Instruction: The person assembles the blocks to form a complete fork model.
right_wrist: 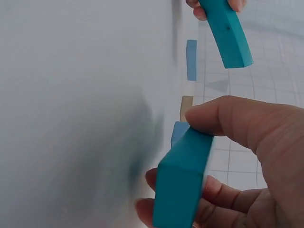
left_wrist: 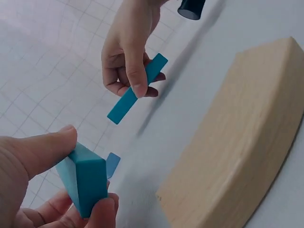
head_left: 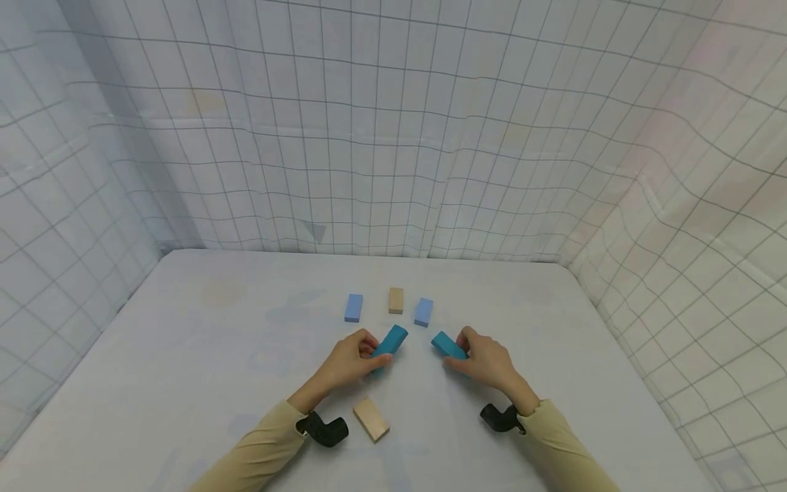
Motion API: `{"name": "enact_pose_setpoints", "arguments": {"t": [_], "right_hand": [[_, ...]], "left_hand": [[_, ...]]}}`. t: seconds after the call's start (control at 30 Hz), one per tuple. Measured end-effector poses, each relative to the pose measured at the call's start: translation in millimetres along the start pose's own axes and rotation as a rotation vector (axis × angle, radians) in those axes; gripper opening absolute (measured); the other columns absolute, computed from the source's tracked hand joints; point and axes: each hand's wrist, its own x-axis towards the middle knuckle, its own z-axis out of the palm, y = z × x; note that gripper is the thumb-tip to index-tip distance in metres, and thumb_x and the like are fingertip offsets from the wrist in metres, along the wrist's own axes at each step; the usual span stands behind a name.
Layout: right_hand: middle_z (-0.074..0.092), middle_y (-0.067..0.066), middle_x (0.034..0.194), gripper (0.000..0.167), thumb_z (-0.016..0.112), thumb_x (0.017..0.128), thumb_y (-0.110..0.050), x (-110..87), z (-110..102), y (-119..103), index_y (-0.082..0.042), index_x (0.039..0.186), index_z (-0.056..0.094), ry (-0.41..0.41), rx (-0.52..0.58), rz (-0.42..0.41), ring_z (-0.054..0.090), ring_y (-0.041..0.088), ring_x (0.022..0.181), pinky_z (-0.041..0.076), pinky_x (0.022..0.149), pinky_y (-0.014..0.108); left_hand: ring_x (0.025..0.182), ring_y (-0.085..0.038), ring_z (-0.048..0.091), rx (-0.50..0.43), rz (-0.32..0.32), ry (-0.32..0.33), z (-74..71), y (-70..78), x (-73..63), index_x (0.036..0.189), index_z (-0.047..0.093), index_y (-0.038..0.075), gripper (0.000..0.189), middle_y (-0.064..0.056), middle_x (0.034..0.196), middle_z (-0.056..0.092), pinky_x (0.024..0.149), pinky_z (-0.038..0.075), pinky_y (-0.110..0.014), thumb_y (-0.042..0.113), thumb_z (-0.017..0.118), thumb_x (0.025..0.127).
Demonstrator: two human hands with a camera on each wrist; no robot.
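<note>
My left hand (head_left: 349, 361) pinches a teal block (head_left: 392, 339) between thumb and fingers, tilted with its far end toward the upper right. Across from it, my right hand (head_left: 486, 357) grips a second teal block (head_left: 447, 344), whose free end points to the upper left. A gap separates the two teal blocks in the head view. In the left wrist view the near teal block (left_wrist: 90, 180) shows its end face, with the other teal block (left_wrist: 137, 89) beyond it. The right wrist view has the right hand's block (right_wrist: 183, 175) close up, above its shadow on the table.
Beyond the hands lie a blue block (head_left: 353, 308), a wooden block (head_left: 396, 301) and another blue block (head_left: 423, 311) on the white table (head_left: 203, 328). One more wooden block (head_left: 371, 419) lies near the left wrist. A white grid-patterned curtain (head_left: 381, 137) surrounds the table.
</note>
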Motion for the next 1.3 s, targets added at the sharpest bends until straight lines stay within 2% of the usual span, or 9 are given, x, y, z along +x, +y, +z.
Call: {"name": "enact_pose_setpoints", "arguments": {"t": [0.1,0.17,0.27,0.4,0.57,0.63,0.83,1.1,1.3], "right_hand": [[0.055,-0.004,0.071,0.031,0.076,0.079,-0.031,0.9,-1,-3,-0.011,0.091,0.055,0.013,0.009,-0.014,0.046,0.011,0.056,0.037,0.049,0.027],[0.056,-0.004,0.073,0.032,0.076,0.079,-0.032,1.4,-1,-5,-0.011,0.092,0.055,0.023,0.013,-0.021,0.047,0.011,0.056,0.038,0.049,0.027],[0.059,-0.003,0.076,0.033,0.077,0.078,-0.033,2.3,-1,-8,-0.011,0.092,0.056,0.037,0.022,-0.026,0.048,0.011,0.057,0.039,0.049,0.028],[0.060,-0.004,0.079,0.033,0.078,0.078,-0.032,3.8,0,-10,-0.012,0.092,0.056,0.054,0.026,-0.034,0.049,0.010,0.057,0.040,0.050,0.027],[0.061,-0.005,0.080,0.033,0.078,0.078,-0.033,6.9,1,-12,-0.013,0.092,0.057,0.071,0.038,-0.069,0.050,0.009,0.058,0.040,0.051,0.027],[0.061,-0.005,0.080,0.033,0.078,0.078,-0.033,8.4,2,-14,-0.012,0.093,0.057,0.076,0.044,-0.086,0.050,0.008,0.059,0.041,0.051,0.027],[0.060,-0.005,0.082,0.033,0.078,0.079,-0.033,14.3,5,-17,-0.013,0.094,0.057,0.084,0.071,-0.139,0.051,0.008,0.062,0.042,0.053,0.026],[0.061,-0.007,0.086,0.030,0.079,0.078,-0.031,23.6,11,-21,-0.016,0.094,0.059,0.087,0.121,-0.204,0.053,0.009,0.069,0.046,0.061,0.027],[0.063,0.000,0.091,0.028,0.079,0.080,-0.027,29.6,13,-25,-0.011,0.096,0.061,0.091,0.196,-0.258,0.057,0.013,0.076,0.049,0.067,0.030]], "left_hand": [[0.061,-0.016,0.058,-0.097,-0.078,-0.039,-0.3,-0.4,-0.5,0.105,0.057,0.001,0.043,-0.005,0.085,0.065,0.056,0.050,-0.032,0.032,0.077,0.081],[0.058,-0.016,0.058,-0.130,-0.120,-0.054,-1.3,-1.2,-1.6,0.114,0.055,-0.004,0.055,-0.007,0.087,0.065,0.060,0.050,-0.032,0.033,0.078,0.080],[0.057,-0.016,0.060,-0.188,-0.170,-0.079,-2.0,-2.9,-2.3,0.118,0.055,-0.009,0.060,-0.008,0.089,0.067,0.062,0.051,-0.032,0.033,0.078,0.080],[0.058,-0.019,0.065,-0.276,-0.182,-0.106,-2.1,-6.4,-2.2,0.113,0.058,-0.011,0.052,-0.008,0.083,0.068,0.065,0.054,-0.033,0.029,0.074,0.084],[0.057,-0.024,0.067,-0.330,-0.165,-0.109,-1.4,-8.1,-3.8,0.099,0.062,-0.010,0.039,-0.007,0.065,0.063,0.066,0.055,-0.034,0.027,0.068,0.090],[0.056,-0.023,0.066,-0.329,-0.158,-0.106,-0.3,-7.2,-4.2,0.094,0.063,-0.008,0.033,-0.007,0.062,0.062,0.062,0.055,-0.035,0.025,0.067,0.091],[0.055,-0.020,0.065,-0.266,-0.158,-0.091,4.1,-3.0,-6.5,0.097,0.064,-0.007,0.027,-0.008,0.068,0.065,0.055,0.055,-0.033,0.019,0.066,0.091],[0.049,-0.016,0.062,-0.188,-0.143,-0.090,6.4,-4.3,-7.9,0.105,0.062,-0.008,0.035,-0.005,0.069,0.063,0.050,0.053,-0.031,0.022,0.070,0.088],[0.047,-0.015,0.062,-0.177,-0.142,-0.091,6.6,-5.1,-9.5,0.102,0.060,-0.008,0.036,-0.006,0.066,0.063,0.046,0.052,-0.031,0.024,0.070,0.088]]}}
